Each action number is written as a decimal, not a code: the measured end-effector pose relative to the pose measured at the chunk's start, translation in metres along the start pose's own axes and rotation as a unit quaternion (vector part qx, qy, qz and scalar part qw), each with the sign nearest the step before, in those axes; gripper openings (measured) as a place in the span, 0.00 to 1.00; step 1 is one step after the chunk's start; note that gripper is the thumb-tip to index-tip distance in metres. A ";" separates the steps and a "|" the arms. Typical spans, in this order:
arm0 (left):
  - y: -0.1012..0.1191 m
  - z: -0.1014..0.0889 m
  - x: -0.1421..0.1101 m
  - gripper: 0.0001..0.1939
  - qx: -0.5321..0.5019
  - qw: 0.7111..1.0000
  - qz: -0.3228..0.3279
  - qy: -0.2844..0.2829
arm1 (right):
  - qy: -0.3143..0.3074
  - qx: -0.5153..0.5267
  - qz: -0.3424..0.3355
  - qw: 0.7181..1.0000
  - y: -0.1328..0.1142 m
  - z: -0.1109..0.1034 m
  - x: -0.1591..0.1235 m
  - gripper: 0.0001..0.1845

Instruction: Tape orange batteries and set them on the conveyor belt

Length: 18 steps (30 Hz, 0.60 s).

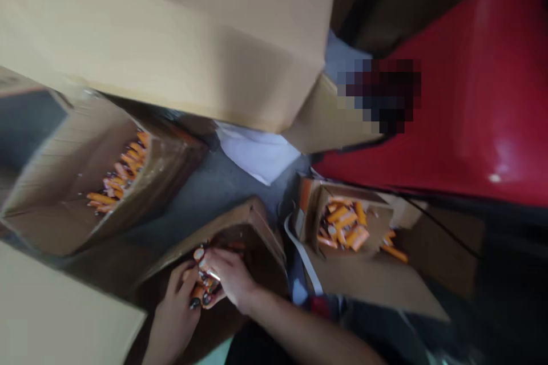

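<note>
Both hands meet over an open cardboard box [268, 228] at the bottom centre. Between them is a cluster of small orange cylinders [197, 292] with pale or dark ends, blurred; they resemble batteries, but I cannot tell their kind. My left hand [173, 311] curls around the cluster's near left side. From the right, my right hand [229, 276] closes over its top, fingers wrapped on the cylinders. The box's dark inside lies beneath my hands and is mostly hidden.
A large carton [149, 57] fills the upper left. An open box [47, 199] at left holds several orange cylinders [122, 174]. At right, a smaller box [379, 205] holds more orange cylinders [342, 222]. Red surface [462, 108] and white sheet [259, 151] lie beyond; a pale strap [306, 259] hangs nearby.
</note>
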<state>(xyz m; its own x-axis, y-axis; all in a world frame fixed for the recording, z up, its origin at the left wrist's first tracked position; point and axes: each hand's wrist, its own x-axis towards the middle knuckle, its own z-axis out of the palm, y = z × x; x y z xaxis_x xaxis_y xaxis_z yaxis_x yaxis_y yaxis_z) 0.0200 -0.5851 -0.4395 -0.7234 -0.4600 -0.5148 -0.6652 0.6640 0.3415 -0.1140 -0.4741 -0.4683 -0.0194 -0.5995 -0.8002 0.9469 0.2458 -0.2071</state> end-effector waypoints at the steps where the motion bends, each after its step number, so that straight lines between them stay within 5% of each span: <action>1: 0.010 -0.012 -0.011 0.22 0.030 0.999 0.041 0.009 | 0.005 0.005 -0.059 0.998 -0.006 -0.004 -0.024 0.27; 4: 0.059 -0.035 -0.018 0.27 0.050 0.981 0.190 -0.004 | 0.076 -0.008 -0.262 0.962 -0.022 -0.031 -0.096 0.27; 6: 0.106 -0.031 -0.004 0.32 0.034 0.954 0.291 -0.058 | 0.147 0.009 -0.315 0.938 -0.025 -0.057 -0.136 0.28; 9: 0.191 0.001 0.036 0.32 0.040 0.914 0.378 -0.141 | 0.259 0.132 -0.284 0.914 -0.030 -0.110 -0.170 0.32; 13: 0.287 0.066 0.105 0.45 0.030 0.892 0.375 -0.249 | 0.324 0.299 -0.195 0.877 -0.064 -0.180 -0.164 0.23; 16: 0.313 0.098 0.126 0.50 -0.005 0.899 0.346 -0.267 | 0.328 0.340 -0.201 0.858 -0.084 -0.209 -0.150 0.17; 18: 0.301 0.100 0.117 0.43 -0.054 0.900 0.373 -0.219 | 0.324 0.309 -0.222 0.866 -0.079 -0.217 -0.146 0.18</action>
<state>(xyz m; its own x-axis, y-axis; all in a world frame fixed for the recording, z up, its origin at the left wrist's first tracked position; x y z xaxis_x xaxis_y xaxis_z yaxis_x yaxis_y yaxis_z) -0.2467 -0.3804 -0.4757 -0.8498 0.3817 -0.3636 -0.0568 0.6194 0.7830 -0.2560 -0.2407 -0.4576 -0.4124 0.0717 -0.9082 0.7864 -0.4752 -0.3946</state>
